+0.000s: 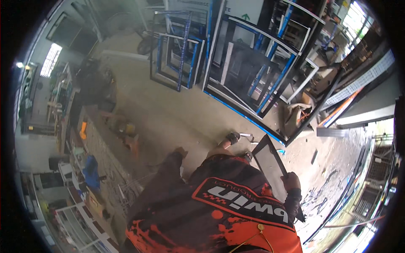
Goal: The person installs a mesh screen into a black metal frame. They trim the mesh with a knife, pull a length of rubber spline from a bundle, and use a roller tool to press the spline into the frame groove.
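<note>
At my right side, my right hand [291, 181] is closed on the edge of a dark-framed panel [270, 162] with a grey middle. The panel stands tilted beside my leg, and its lower part is hidden behind my sleeve and shirt. Held out to the left, my left hand [181, 152] is small and blurred. No object shows in it, and its finger shape is unclear. Nearest to it are the floor and a long worktop.
Large black, white and blue frames [249, 107] lean at the far side, with smaller frames [177, 55] left of them. A dusty worktop [107, 147] bearing an orange tool [83, 130] runs along the left. A sack [297, 114] sits at right; my sandalled foot [231, 137] is below.
</note>
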`<state>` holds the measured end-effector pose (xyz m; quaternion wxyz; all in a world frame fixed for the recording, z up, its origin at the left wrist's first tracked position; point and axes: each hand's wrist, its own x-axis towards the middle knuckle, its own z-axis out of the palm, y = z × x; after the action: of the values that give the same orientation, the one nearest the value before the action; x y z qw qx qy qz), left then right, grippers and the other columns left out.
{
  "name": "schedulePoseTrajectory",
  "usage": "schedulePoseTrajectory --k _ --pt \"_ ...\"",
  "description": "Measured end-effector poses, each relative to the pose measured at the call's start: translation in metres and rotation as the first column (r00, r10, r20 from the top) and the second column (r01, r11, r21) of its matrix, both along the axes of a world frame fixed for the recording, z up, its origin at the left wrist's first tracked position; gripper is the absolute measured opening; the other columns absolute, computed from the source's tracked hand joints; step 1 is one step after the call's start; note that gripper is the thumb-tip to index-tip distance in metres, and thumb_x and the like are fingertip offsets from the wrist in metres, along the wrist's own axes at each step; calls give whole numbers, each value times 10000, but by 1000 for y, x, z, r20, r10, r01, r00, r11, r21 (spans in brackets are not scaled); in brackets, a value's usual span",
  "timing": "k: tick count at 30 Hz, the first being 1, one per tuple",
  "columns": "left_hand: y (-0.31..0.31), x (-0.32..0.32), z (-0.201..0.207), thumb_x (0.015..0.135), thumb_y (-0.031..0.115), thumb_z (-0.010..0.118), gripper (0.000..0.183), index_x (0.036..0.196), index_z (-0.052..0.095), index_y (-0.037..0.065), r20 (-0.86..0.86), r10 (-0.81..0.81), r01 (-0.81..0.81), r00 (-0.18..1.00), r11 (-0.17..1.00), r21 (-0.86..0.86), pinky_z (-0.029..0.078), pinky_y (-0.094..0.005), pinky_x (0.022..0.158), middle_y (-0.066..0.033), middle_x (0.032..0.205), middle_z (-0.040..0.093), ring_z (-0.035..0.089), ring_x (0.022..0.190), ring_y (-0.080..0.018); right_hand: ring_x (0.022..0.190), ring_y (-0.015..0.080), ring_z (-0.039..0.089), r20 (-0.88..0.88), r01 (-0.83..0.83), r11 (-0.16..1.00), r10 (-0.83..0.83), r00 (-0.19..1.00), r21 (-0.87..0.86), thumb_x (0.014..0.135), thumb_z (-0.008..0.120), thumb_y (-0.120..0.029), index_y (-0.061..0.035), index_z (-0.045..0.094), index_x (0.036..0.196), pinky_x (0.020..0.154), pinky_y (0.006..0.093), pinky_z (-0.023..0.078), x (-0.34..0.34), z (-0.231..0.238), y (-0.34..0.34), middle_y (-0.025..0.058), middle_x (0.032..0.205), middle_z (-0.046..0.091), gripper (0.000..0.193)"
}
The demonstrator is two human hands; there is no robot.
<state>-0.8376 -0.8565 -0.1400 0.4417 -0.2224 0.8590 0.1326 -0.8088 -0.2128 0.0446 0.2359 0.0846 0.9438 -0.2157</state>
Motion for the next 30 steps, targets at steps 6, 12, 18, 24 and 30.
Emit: schedulePoseTrajectory --k 6,12,18,24,30 --pt "22 87 -4 926 330 555 473 1298 545 38 71 53 -61 996 991 121 434 -451 1015 -191 1347 535 513 1236 -343 887 368 627 41 -208 977 207 978 38 769 754 -302 -21 666 855 779 462 505 -33 -12 -18 180 895 643 307" --pt "29 51 -24 930 309 545 468 1322 527 54 -20 -117 119 993 960 253 419 -449 1032 -178 1382 510 495 1253 -333 881 390 617 -104 -251 968 252 962 23 745 745 -265 -19 651 841 794 465 504 -66 -12 -59 206 898 632 281" --pt "-63 -12 -61 935 289 536 467 1347 508 70 -73 -661 665 746 741 92 405 -447 1050 -165 1417 485 478 1269 -323 994 380 602 -61 -170 985 168 984 -37 828 659 -222 -115 686 1084 850 471 489 -88 -11 -128 192 1008 626 279" --pt "-137 -92 -32 975 285 493 445 1353 506 49 -18 -479 477 878 871 117 433 -424 1026 -161 1333 562 550 1187 -298 973 344 579 -288 38 992 -73 955 -124 821 706 -161 -68 677 1099 855 420 483 -55 -3 -178 149 971 600 294" --pt "-147 -131 -39 1019 279 428 448 1413 442 67 106 -713 718 693 696 -15 367 -409 1080 -113 1418 492 477 1264 -272 995 344 586 -418 146 974 -206 885 -170 831 693 -163 -61 674 1077 879 416 490 -26 -6 -205 137 1013 621 267"
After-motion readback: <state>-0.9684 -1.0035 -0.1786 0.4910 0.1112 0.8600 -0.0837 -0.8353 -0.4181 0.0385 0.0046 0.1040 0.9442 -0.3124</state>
